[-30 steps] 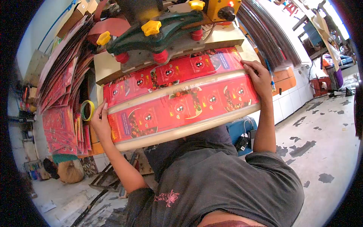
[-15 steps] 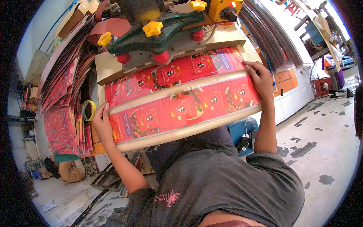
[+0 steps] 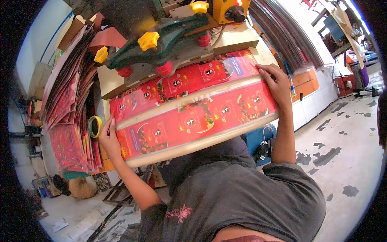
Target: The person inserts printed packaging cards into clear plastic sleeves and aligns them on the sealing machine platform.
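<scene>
Two-handed in the head view: clamping the red strips [image 3: 217,123] at their side edges, at one end with the left grip [image 3: 109,141] and at the other with the right grip [image 3: 278,82]. Lying flat between both grips on the cream board [image 3: 201,141], close before the press [image 3: 171,42]. Seen near the left grip: tape [image 3: 99,122] and red sheets [image 3: 66,145]; beyond the right grip: a stack [image 3: 278,38].
</scene>
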`<state>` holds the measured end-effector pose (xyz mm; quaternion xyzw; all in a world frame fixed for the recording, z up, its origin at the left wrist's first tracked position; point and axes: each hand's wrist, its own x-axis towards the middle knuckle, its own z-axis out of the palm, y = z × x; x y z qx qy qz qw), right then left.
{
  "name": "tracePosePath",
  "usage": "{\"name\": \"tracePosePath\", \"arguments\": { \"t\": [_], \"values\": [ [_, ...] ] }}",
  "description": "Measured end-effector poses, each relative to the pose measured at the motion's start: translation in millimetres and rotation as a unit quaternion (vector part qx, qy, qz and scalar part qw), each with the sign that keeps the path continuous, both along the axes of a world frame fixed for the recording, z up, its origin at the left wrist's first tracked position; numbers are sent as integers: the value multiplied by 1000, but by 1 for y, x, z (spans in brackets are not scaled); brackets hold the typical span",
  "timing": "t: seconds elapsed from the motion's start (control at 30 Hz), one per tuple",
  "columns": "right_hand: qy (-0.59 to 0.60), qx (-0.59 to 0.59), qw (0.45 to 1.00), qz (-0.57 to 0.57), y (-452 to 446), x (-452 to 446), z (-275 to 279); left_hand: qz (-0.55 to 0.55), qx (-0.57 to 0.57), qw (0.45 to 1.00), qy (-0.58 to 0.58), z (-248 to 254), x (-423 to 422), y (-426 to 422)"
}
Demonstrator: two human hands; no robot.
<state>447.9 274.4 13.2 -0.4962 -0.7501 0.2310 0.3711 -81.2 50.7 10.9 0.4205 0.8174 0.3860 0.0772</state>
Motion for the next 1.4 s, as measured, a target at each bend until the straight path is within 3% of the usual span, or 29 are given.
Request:
{"name": "tracePosePath", "arguments": {
  "t": [0.47,0.53,0.6,0.67,0.77,0.83,1.03,1.13,1.4],
  "values": [
    [32,-27,999,-14,-5,-2,6,-4,25,999,-40,-5,-4,-1],
    [70,-124,990,-25,-2,-4,13,-7,22,998,-63,2,-2,3],
    [43,-119,992,4,13,6,10,-8,21,996,-84,8,-5,8],
    [15,-115,993,33,30,7,3,-82,-6,995,-58,12,-16,13],
    [-9,-93,994,59,43,-2,3,-53,-85,995,-24,24,-18,25],
    [-92,-113,989,-10,42,-16,9,-53,-66,996,16,12,-24,29],
    [-98,-19,993,-60,39,-23,-6,-35,-81,993,75,5,-26,29],
    [-147,-47,985,-79,43,-21,-5,-31,-70,993,89,1,-26,28],
    [-62,-19,996,-61,44,-18,-8,1,-51,992,119,5,-12,27]
  ]
}}
